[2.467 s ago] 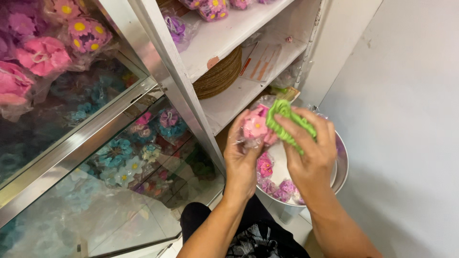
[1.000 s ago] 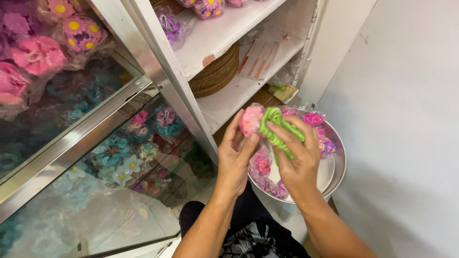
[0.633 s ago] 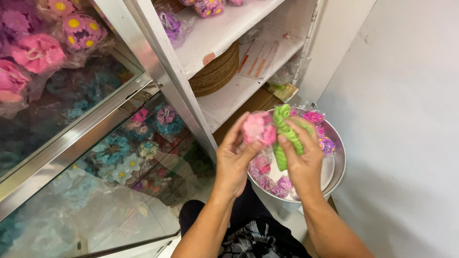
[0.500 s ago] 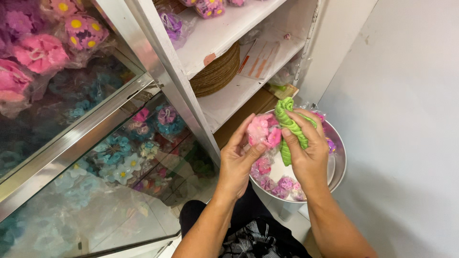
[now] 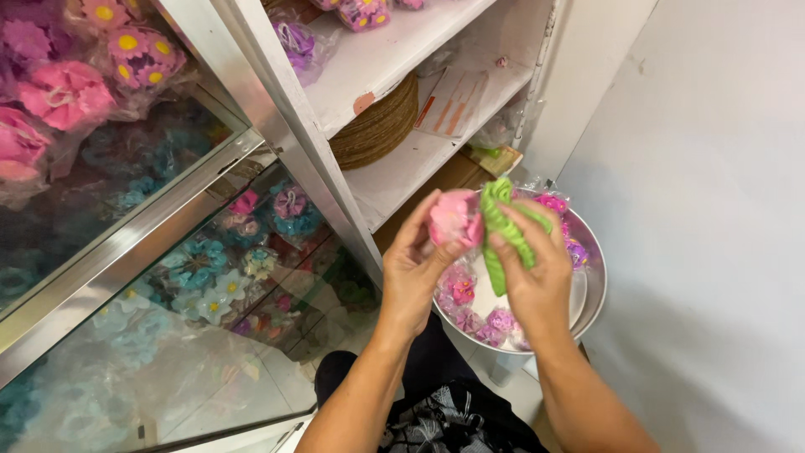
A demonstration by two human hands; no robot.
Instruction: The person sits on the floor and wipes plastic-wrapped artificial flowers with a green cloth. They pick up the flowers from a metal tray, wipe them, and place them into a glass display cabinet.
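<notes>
The pink flower [image 5: 453,220] is up in front of the white shelf [image 5: 402,159], held over the round metal tray [image 5: 594,285]. The left hand [image 5: 415,268] holds the flower, with the thumb and fingers curled around it. The right hand [image 5: 537,268] is closed on a long green piece [image 5: 503,235]. Its fingers press the green piece against the side of the flower, so the two things touch. The bottom end of the green piece hangs down past the right hand.

The tray sits low, under both hands, next to the grey wall [image 5: 713,210]. More small pink and purple flowers [image 5: 478,306] lie in the tray, some in clear bags.

A stack of brown woven mats [image 5: 377,126] sits on the white shelf. To the left is a glass case [image 5: 142,285] with blue flowers [image 5: 197,268] inside. Big pink flowers [image 5: 63,92] in clear wrap sit on top of it.
</notes>
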